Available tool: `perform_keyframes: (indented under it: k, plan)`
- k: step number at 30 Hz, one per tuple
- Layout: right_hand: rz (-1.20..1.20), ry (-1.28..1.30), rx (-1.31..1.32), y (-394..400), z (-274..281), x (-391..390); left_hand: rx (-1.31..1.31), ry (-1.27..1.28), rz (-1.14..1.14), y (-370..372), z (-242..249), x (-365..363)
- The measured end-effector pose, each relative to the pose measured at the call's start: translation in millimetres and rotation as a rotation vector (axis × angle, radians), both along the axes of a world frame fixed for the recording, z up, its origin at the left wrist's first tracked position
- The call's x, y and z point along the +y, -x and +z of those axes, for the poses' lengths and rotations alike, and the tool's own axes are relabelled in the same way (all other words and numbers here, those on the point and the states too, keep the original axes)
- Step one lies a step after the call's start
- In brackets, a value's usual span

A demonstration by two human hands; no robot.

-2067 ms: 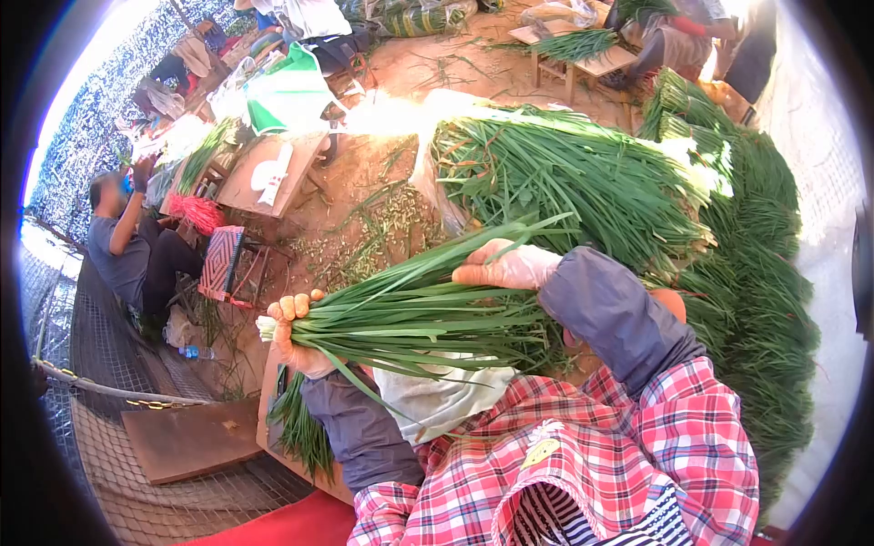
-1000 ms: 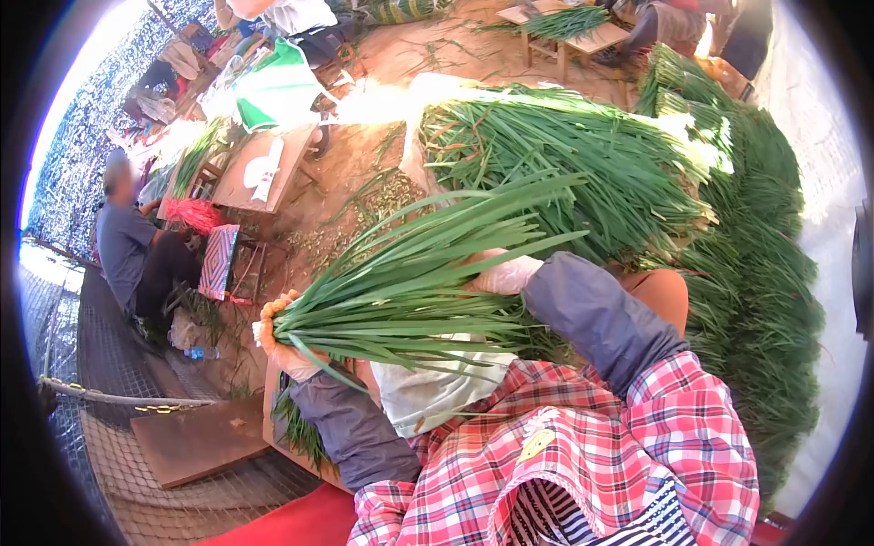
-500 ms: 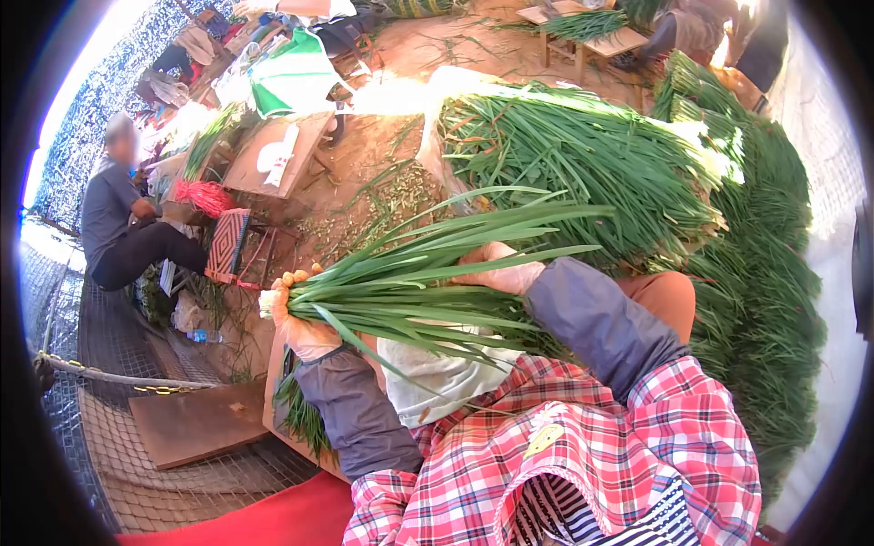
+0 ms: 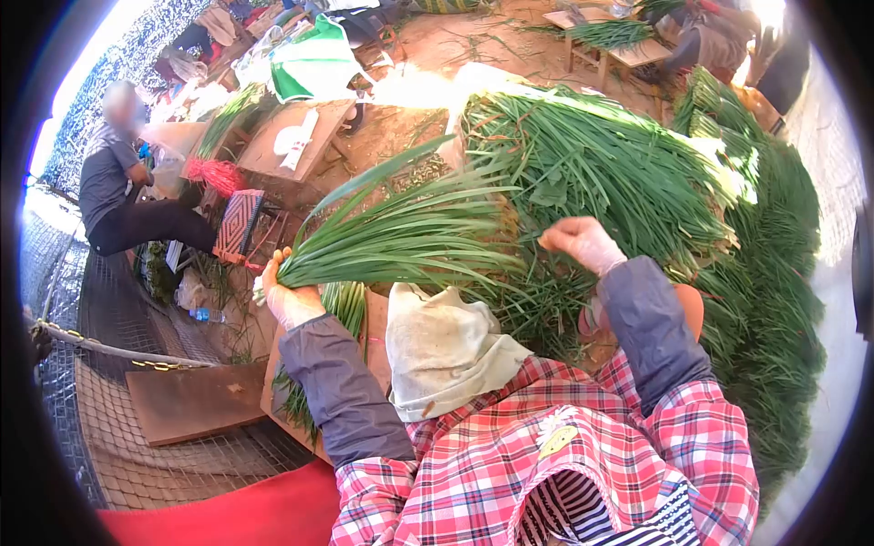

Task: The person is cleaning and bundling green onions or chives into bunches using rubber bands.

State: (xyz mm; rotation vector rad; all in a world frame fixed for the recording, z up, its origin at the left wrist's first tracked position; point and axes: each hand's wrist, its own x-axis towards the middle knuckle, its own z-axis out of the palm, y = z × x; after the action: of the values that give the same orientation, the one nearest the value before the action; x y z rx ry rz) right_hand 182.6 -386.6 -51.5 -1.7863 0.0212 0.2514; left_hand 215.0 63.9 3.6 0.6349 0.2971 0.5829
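My left hand (image 4: 289, 298) is closed round the pale stem ends of a bunch of garlic chives (image 4: 401, 241). The long green leaves fan out to the right over my lap. My right hand (image 4: 590, 244) is raised apart from the leaf tips, its fingers curled together. Whether anything thin is pinched in them I cannot make out. Beneath my left forearm, more chives (image 4: 344, 305) lie on a wooden board (image 4: 376, 332). A pale cloth (image 4: 446, 350) covers my knee.
A large heap of chives (image 4: 592, 164) lies ahead, with more stacked rows (image 4: 765, 300) along the right. A person (image 4: 123, 182) sits at left near a woven stool (image 4: 238, 223) and pink ties (image 4: 216, 175). A low table (image 4: 291, 150) and green-white umbrella (image 4: 314, 59) stand beyond.
My right hand has come off the chive leaves and moved right and slightly up. The bunch in my left hand now fans upward more. The view has shifted slightly.
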Motion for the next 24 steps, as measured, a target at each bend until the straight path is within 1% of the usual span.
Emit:
perform_keyframes:
  k: [1, 3, 4, 5, 6, 8, 10, 11, 12, 13, 16, 17, 18, 19, 20, 21, 22, 23, 24]
  plan:
    - [0.018, 0.073, -0.092, 3.5, 38.2, 12.6, 0.006, -0.007, -0.014, -6.0, -1.3, -2.0]
    - [0.143, 0.068, -0.295, 8.4, 70.3, 41.5, -0.007, 0.004, -0.040, -15.1, 0.3, -11.6]
    - [0.165, 0.150, -0.389, 12.6, 84.7, 59.6, 0.001, -0.018, -0.038, -20.5, 1.6, -19.6]
    - [0.197, 0.273, -0.684, 1.9, 68.0, 77.1, 0.011, -0.040, -0.037, -26.0, 2.7, -28.3]
    - [0.165, 0.286, -0.772, 3.5, 69.0, 98.5, 0.019, -0.063, -0.035, -30.6, 4.7, -38.2]
    - [0.161, 0.448, -0.588, -1.5, 42.5, 122.9, 0.019, -0.079, -0.009, -31.7, 22.9, -57.8]
    - [0.138, 0.548, -0.630, -2.9, -14.8, 113.5, 0.002, -0.087, 0.019, -35.2, 31.4, -57.0]
    - [0.275, 0.706, -0.462, 9.0, -27.6, 98.0, 0.012, -0.105, 0.043, -39.7, 33.1, -49.1]
    - [0.509, 0.930, -0.113, 7.6, -61.1, 79.8, 0.006, -0.117, 0.064, -41.7, 33.7, -39.6]
    - [0.789, 1.119, -0.053, 4.0, -135.0, 43.6, -0.001, -0.128, 0.083, -44.4, 34.3, -31.1]
    - [0.761, 1.298, 0.297, 15.5, -66.1, -10.1, -0.021, -0.140, 0.106, -42.6, 42.3, -30.3]
    - [0.679, 1.158, 0.177, 11.6, -2.6, -3.5, -0.009, -0.153, 0.100, -43.3, 41.7, -33.6]
    - [0.376, 0.852, -0.160, 13.9, 28.0, -4.9, 0.001, -0.170, 0.091, -44.1, 42.1, -38.6]
    - [0.132, 0.570, -0.352, 16.0, 64.7, 13.9, -0.003, -0.184, 0.062, -44.1, 42.5, -48.8]
    - [0.041, 0.452, -0.623, 19.5, 106.7, 36.0, 0.011, -0.184, 0.060, -40.9, 48.6, -66.5]
    - [0.051, 0.496, -0.847, 18.4, 139.8, 57.9, 0.018, -0.236, 0.023, -45.9, 43.0, -74.9]
    - [0.063, 0.534, -1.076, 14.8, 160.7, 80.8, 0.021, -0.289, -0.009, -50.3, 38.4, -81.9]
    - [0.044, 0.642, -1.119, 10.9, 158.2, 107.5, -0.001, -0.284, -0.047, -44.9, 43.4, -98.7]
    - [0.012, 0.697, -1.143, 2.2, 142.1, 130.4, -0.021, -0.281, -0.085, -38.7, 47.8, -117.1]
